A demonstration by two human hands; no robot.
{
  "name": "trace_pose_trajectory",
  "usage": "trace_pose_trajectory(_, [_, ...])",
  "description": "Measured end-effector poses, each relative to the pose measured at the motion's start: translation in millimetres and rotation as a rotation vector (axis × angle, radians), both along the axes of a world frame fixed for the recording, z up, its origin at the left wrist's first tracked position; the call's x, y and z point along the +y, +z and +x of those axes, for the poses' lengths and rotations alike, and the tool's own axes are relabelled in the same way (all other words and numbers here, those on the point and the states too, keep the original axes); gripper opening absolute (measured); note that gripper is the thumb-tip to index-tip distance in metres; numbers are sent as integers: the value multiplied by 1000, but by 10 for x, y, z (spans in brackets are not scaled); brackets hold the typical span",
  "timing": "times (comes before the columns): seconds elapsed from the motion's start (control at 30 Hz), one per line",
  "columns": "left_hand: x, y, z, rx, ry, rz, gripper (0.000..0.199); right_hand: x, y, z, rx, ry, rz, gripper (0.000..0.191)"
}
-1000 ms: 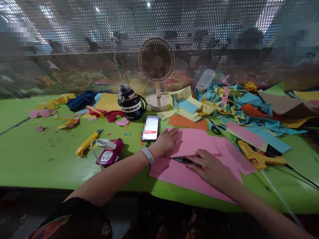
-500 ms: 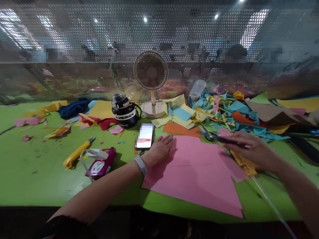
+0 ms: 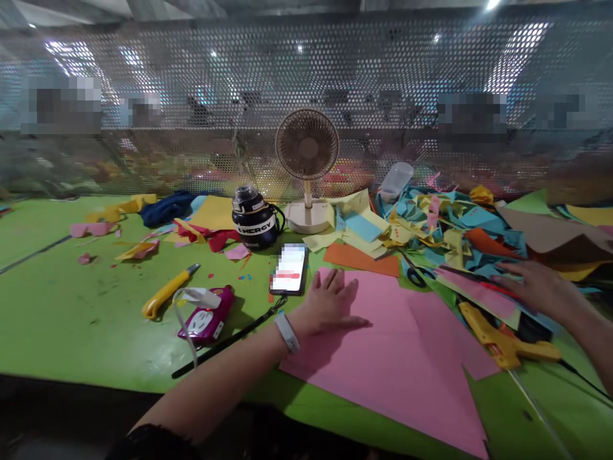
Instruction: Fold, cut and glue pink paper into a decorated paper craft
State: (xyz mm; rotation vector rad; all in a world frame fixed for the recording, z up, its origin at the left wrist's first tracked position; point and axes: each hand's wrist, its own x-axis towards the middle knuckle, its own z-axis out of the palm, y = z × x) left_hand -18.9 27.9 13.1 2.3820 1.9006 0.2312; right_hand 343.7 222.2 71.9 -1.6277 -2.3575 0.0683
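My left hand (image 3: 330, 306) lies flat with fingers spread on a large pink sheet of paper (image 3: 402, 358). A pale band circles its wrist. My right hand (image 3: 546, 287) is at the right, its fingers stretched out and apart over a slim black-and-red tool (image 3: 500, 289) whose kind I cannot make out. That tool lies on pink paper scraps. Below the right hand rests a yellow glue gun (image 3: 502, 342) with a glue stick (image 3: 536, 409) sticking out of its back. The black handles of a pair of scissors (image 3: 417, 275) show left of the right hand.
A phone (image 3: 288, 268), a black flask (image 3: 253, 220) and a small fan (image 3: 307, 144) stand beyond my left hand. Left are a yellow cutter knife (image 3: 170, 292) and a purple power socket (image 3: 208, 316). Coloured paper scraps (image 3: 431, 217) heap up along a perforated screen (image 3: 191, 153).
My right hand has moved right and loosened from the dark tool, which now lies beneath it. The left hand's fingers have spread. My view has shifted, showing more of the glue gun.
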Motion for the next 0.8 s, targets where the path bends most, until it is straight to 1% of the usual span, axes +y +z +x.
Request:
trace_pose_trajectory(0.03, [-6,-1,9,1,1,5,99,-117,18,-136,34,28,15,57])
trace_pose_trajectory(0.07, [-6,-1,14,1,2,8,99,-257,24,-300,80,49,-13,58])
trace_pose_trajectory(0.1, [-1,-1,15,2,2,10,99,-414,11,-483,120,110,-56,57])
trace_pose_trajectory(0.13, [7,-5,11,4,2,12,99,-577,-22,-672,135,252,-125,56])
trace_pose_trajectory(0.17, [16,-13,3,7,2,17,98,-737,-74,-855,111,390,-147,59])
trace_pose_trajectory(0.2, [25,-27,-11,11,-2,25,97,-883,-142,-1020,97,448,-158,62])
trace_pose_trajectory(0.23, [31,-45,-29,14,-12,38,95,-1009,-218,-1158,64,526,-196,71])
trace_pose_trajectory(0.27, [35,-66,-49,15,-23,56,94,-1111,-295,-1264,-10,637,-247,82])
trace_pose_trajectory(0.3, [35,-88,-70,15,-34,76,92,-1190,-365,-1338,-60,698,-275,87])
trace_pose_trajectory(0.33, [33,-107,-90,14,-43,95,91,-1247,-424,-1382,-97,730,-292,88])
trace_pose_trajectory(0.4, [22,-126,-117,17,-52,123,89,-1318,-495,-1408,-150,724,-295,84])
trace_pose_trajectory(0.5, [11,-102,-118,29,-53,114,85,-1377,-528,-1390,-184,674,-254,76])
trace_pose_trajectory(0.67, [20,-31,-112,7,-46,37,83,-1416,-613,-1392,-168,702,-91,61])
trace_pose_trajectory(0.8, [-17,35,-119,-54,-63,34,79,-1402,-657,-1401,-180,735,35,45])
